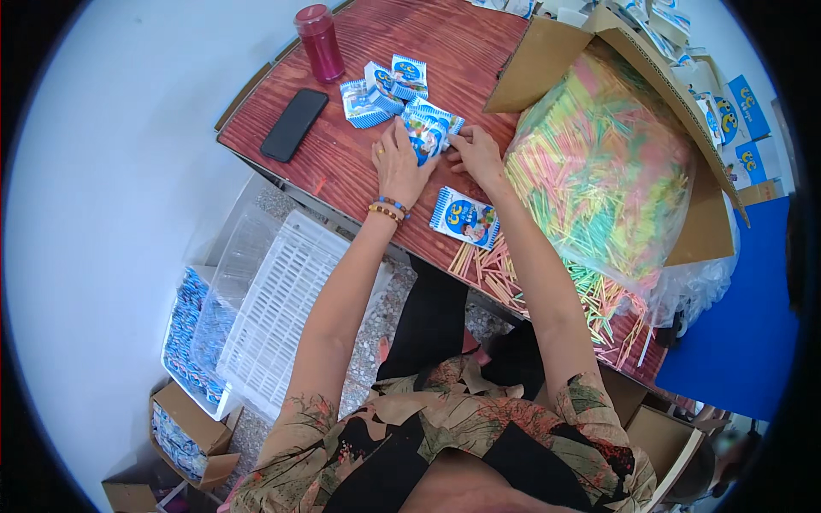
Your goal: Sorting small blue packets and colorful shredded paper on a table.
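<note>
Small blue-and-white packets (426,130) are between my two hands on the red wooden table. My left hand (398,168), with beaded bracelets at its wrist, is closed round their left side. At their right edge, the fingers of my right hand (479,157) are bent in a pinch. The exact grip of the right fingertips is partly hidden. Just beyond lies a loose group of similar packets (366,104). Nearer to me, a single packet (464,219) lies flat below my right wrist.
A black phone (294,126) and a pink-lidded jar (320,44) stand at the far left. At right, a cardboard box (540,61) spills a clear bag of thin coloured sticks (599,162). Lower left are a white plastic basket (286,291) and a packet-filled bin (192,329).
</note>
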`<action>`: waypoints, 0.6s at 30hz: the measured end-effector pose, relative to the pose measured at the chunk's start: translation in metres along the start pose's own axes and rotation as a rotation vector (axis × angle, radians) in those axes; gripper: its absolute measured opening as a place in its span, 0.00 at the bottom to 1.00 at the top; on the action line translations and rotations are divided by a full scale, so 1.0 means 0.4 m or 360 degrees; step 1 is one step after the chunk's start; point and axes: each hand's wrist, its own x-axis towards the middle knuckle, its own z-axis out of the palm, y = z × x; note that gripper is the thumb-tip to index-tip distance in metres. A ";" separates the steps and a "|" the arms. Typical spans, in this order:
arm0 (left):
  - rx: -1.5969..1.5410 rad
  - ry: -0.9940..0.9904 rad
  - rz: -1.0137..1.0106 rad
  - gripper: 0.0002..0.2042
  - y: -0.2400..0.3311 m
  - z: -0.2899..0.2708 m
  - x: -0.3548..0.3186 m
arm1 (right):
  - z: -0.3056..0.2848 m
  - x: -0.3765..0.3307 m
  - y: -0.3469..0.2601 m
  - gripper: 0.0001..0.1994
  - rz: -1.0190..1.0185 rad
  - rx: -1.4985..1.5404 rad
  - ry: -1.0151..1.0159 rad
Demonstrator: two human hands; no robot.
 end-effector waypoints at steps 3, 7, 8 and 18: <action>-0.0037 0.0076 -0.0007 0.51 0.012 -0.014 -0.013 | -0.016 -0.019 0.003 0.19 0.0017 0.0046 0.0011; 0.0036 0.0025 -0.0057 0.50 0.007 -0.022 -0.015 | -0.015 -0.036 -0.012 0.17 -0.0001 -0.0060 0.0025; 0.0025 0.0042 -0.0087 0.50 0.008 -0.026 -0.019 | -0.016 -0.043 -0.015 0.18 -0.0042 -0.0068 0.0041; -0.0078 0.0174 -0.0091 0.46 -0.003 -0.006 -0.026 | -0.085 -0.123 -0.037 0.12 -0.0279 -0.0023 0.0192</action>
